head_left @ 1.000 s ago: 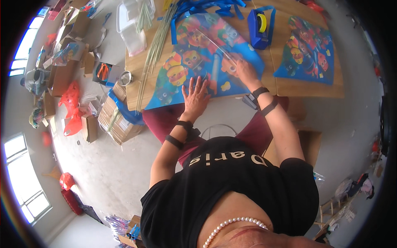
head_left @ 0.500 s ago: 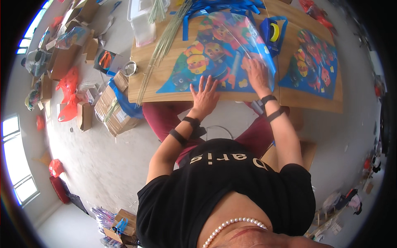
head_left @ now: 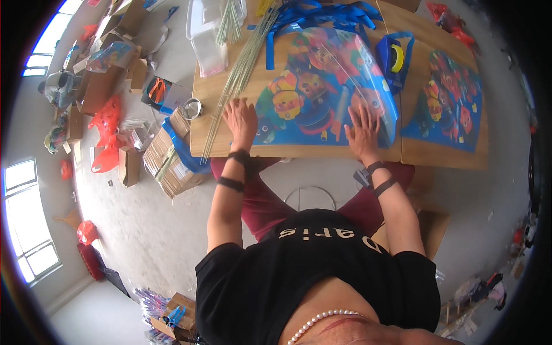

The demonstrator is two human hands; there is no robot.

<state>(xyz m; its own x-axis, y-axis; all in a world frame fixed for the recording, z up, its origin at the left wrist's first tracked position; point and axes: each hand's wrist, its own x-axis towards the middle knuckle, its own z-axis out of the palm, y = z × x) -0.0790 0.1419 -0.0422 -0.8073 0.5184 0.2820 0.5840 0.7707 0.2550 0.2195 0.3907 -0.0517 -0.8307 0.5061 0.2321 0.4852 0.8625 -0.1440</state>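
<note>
A blue sheet printed with colourful cartoon figures (head_left: 313, 109) lies on the wooden table in front of me, its right edge curled up and shiny. My right hand (head_left: 363, 131) rests on the lower right of this sheet with fingers spread, holding nothing. At the sheet's left end is my left hand (head_left: 240, 123), fingers stretched forward, beside a bundle of thin pale green sticks (head_left: 244, 63). Whether its fingertips touch the sticks I cannot tell. Dark straps circle both wrists.
Blue ribbon strips (head_left: 322, 17) lie along the far side. A blue tape dispenser with a yellow roll (head_left: 395, 59) stands right of the sheet. A second printed sheet (head_left: 448, 106) lies farther right. A clear plastic bin (head_left: 210, 49) and a metal-rimmed cup (head_left: 192, 108) sit at the left; cartons (head_left: 164, 152) crowd the floor.
My left hand has moved left, off the sheet toward the sticks. The right hand has drawn back toward me and lies flatter. The whole view has shifted slightly.
</note>
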